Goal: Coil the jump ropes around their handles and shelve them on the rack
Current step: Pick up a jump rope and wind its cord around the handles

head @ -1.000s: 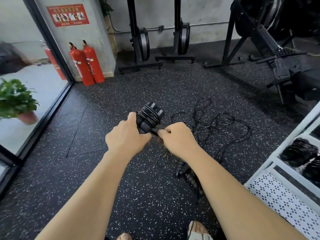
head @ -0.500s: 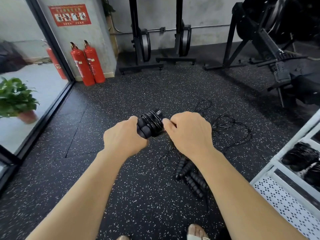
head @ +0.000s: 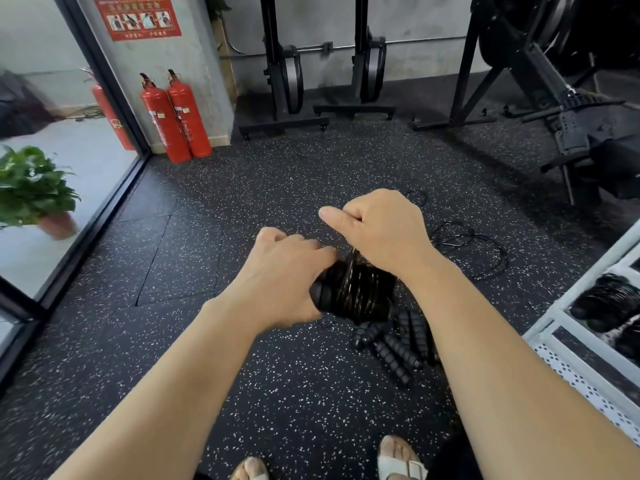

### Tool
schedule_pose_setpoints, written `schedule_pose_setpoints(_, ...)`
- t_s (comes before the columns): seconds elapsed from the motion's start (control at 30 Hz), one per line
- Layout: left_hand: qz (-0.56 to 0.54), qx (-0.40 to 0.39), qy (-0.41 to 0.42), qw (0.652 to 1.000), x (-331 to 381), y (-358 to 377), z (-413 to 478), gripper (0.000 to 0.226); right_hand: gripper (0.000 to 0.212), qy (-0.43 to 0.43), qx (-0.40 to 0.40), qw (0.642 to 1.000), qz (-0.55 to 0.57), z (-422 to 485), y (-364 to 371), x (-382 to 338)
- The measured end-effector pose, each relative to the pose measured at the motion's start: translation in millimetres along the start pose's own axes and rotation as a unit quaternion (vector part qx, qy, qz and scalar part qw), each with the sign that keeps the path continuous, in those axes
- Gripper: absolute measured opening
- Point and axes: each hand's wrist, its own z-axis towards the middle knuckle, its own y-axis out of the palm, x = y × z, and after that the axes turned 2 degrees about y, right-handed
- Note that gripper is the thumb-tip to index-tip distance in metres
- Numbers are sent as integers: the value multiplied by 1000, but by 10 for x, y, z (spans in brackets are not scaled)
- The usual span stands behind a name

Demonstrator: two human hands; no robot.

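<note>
My left hand grips a pair of black jump-rope handles with black cord wound tightly around them. My right hand is closed just above the bundle, pinching the thin cord that runs down onto the coil. On the floor under my right forearm lie several more ribbed black handles, their loose cords spread in loops to the right. The white rack stands at the right edge, with coiled black ropes on its shelf.
Black speckled rubber floor all around. Two red fire extinguishers stand by the back wall, a glass door and a potted plant at left. Black gym machines fill the back and right. My sandalled feet show at the bottom.
My right hand has lifted from beside the bundle up over it, carrying the cord across. The bundle has tilted and dropped lower in view; less loose cord lies on the floor.
</note>
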Motion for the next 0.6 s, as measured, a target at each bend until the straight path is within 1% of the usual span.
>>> schedule_pose_setpoints(0.03, -24, 9, 16, 1000, -3, 15, -22, 17, 65, 6, -12, 1000, 19, 11, 15, 15)
schedule_pose_setpoints(0.1, -56, 24, 39, 997, -8, 27, -50, 20, 64, 22, -56, 994, 88, 22, 46, 43)
schedule_pose_setpoints(0.17, -64, 34, 53, 996, -16, 15, -63, 20, 61, 41, -98, 980, 170, 27, 46, 45)
schedule_pose_setpoints(0.27, -90, 39, 61, 993, -17, -14, -78, 15, 61, 90, -161, 950, 254, 13, 49, 41)
schedule_pose_setpoints(0.33, -111, 41, 57, 991, -9, -17, -81, 15, 60, 130, -191, 930, 284, 10, 40, 65)
schedule_pose_setpoints(0.4, -135, 48, 43, 989, -5, -19, -75, 16, 57, 160, -206, 924, 278, -7, 17, 78)
schedule_pose_setpoints(0.47, -152, 59, 37, 986, -10, 1, -67, 17, 54, 186, -204, 920, 277, -12, 34, 92)
schedule_pose_setpoints(0.53, -159, 67, 36, 984, -16, 26, -70, 21, 51, 207, -206, 910, 293, 4, 77, 141)
schedule_pose_setpoints(0.6, -192, 71, 28, 978, -18, 41, -71, 25, 49, 222, -208, 897, 321, -20, 79, 138)
